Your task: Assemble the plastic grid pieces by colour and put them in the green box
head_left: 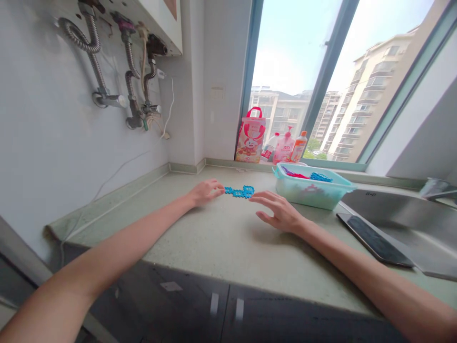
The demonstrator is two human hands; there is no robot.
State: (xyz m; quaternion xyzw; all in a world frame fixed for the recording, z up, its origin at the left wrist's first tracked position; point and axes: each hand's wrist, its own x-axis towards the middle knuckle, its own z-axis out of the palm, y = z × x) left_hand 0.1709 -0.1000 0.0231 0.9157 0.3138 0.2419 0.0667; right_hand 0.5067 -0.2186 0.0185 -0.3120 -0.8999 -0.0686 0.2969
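Note:
Several flat blue plastic interlocking pieces with toothed edges and square holes lie joined in a short row on the countertop, with one sticking up at the right end. My left hand has its thumb and fingertips closed on the left end of this row. At the opposite end, the fingertips of my right hand touch or almost touch the pieces. Its fingers are stretched out, with the thumb held apart, and nothing sits in its grasp.
A mint plastic basket with blue, red and purple pieces stands right of my hands. A phone lies by the steel sink. A pink bag and bottles stand along the window. Pipes hang at left.

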